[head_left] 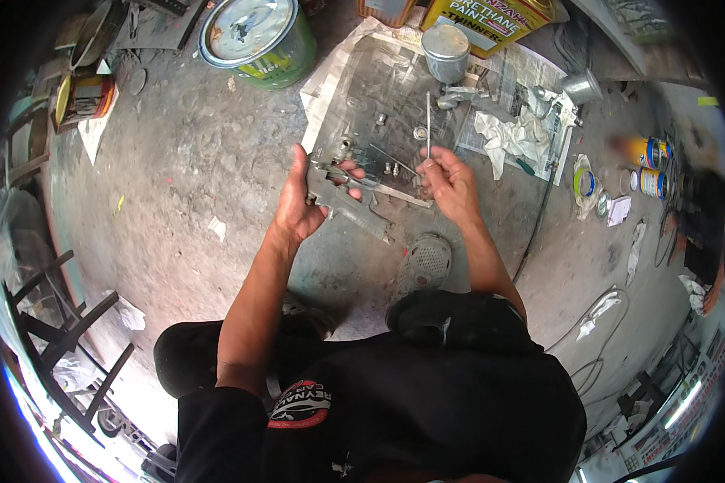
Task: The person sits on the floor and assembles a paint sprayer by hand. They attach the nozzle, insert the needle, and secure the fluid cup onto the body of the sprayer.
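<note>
My left hand [300, 208] is wrapped round a grey metal spray gun body [348, 208], its handle slanting down to the right. Upright in the fingers of my right hand [454, 190] stands a thin silver rod [428, 119]; its lower end is hidden by the fingers. Beneath both hands lies a dark-stained newspaper sheet [322, 88]. Small metal parts rest on it, among them a round fitting [420, 133] near the rod and a ring-shaped piece [346, 145] beyond the gun. Another thin rod [393, 158] lies between my hands.
At the far side stand a green paint bucket [278, 64], a grey metal cup [445, 55] and a yellow rectangular tin [491, 24]. More grey spray gun parts [471, 98] and crumpled white paper [514, 133] lie to the right. A dark hose [537, 221] runs along the floor; small cans [652, 183] stand farther right.
</note>
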